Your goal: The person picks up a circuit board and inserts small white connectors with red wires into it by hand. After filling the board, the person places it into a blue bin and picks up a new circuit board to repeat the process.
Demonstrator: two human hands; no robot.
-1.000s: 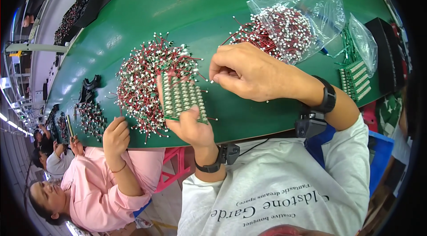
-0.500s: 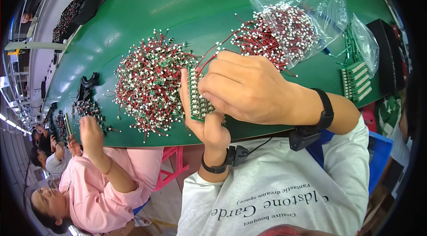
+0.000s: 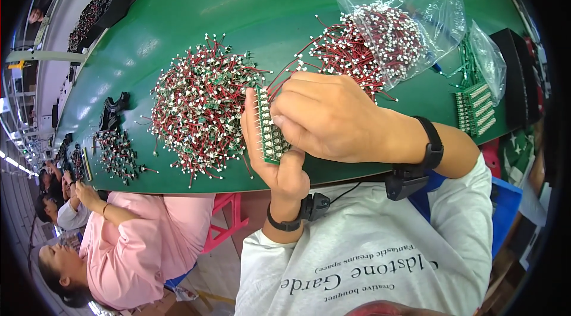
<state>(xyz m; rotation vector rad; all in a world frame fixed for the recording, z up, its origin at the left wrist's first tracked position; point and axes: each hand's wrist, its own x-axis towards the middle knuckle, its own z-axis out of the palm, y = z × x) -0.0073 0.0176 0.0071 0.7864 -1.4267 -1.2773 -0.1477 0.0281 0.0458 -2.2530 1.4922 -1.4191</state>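
Note:
My left hand (image 3: 284, 176) is closed round a green circuit board panel (image 3: 272, 131), its face dotted with rows of small metal-and-white parts and thin pins along its left edge. Over the panel's right side, my right hand (image 3: 321, 113) has its fingers curled in a pinch. Red connector wires (image 3: 277, 83) with white plugs come out by its knuckles; the fingertips hide what they grip against the panel. Left of the hands lies a big heap of red wires with white plugs and small green boards (image 3: 199, 108).
Another heap of red connector wires (image 3: 339, 51) lies beyond my right hand, partly under a clear plastic bag (image 3: 440, 12). Stacked green panels (image 3: 474, 110) sit at the right beside a black box (image 3: 516, 72). A co-worker in pink (image 3: 128, 244) sits at left by smaller part piles (image 3: 119, 152).
Both my hands and the panel have shifted slightly, the panel tilting a little. The co-worker's raised hand has moved down and left, to beside the other hand.

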